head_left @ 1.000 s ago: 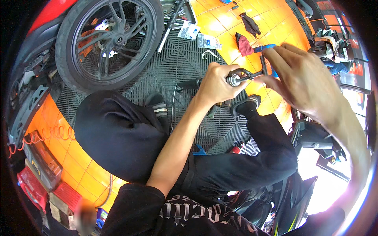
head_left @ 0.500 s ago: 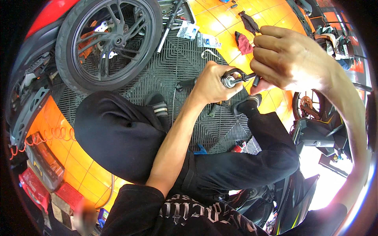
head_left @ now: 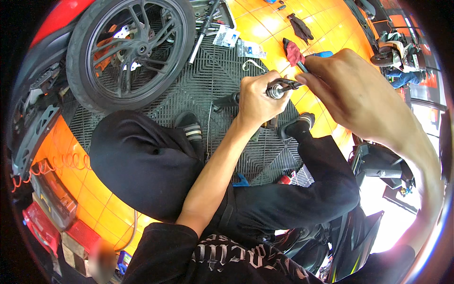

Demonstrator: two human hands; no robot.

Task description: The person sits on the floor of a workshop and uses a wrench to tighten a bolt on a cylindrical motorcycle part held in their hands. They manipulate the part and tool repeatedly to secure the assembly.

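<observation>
My left hand (head_left: 257, 97) is wrapped round a dark cylindrical part, whose black far portion (head_left: 226, 102) sticks out to the left. Its silvery ringed end (head_left: 274, 91) faces up beside my thumb, with a black curved piece (head_left: 287, 84) at it. To the right, my right hand (head_left: 350, 87) has its fingers pinched together, close to that black piece. A slim bluish-grey rod end (head_left: 301, 67) shows at its fingertips; the rest of what it holds is hidden. Something blue (head_left: 324, 54) shows just above the knuckles, and I cannot tell whether it is held.
A motorcycle wheel (head_left: 142, 49) stands at the far left over a black slatted mat (head_left: 222, 66). Beyond lie a tool tray (head_left: 231, 14), plastic packets (head_left: 226, 36), a red-and-black glove (head_left: 293, 51) and a dark glove (head_left: 300, 28). An orange coiled hose (head_left: 61, 162) hangs at the left.
My right hand has risen and turned, its fingers now above the part's end. The black curved piece has changed angle. My left hand keeps its grip, shifted slightly right.
</observation>
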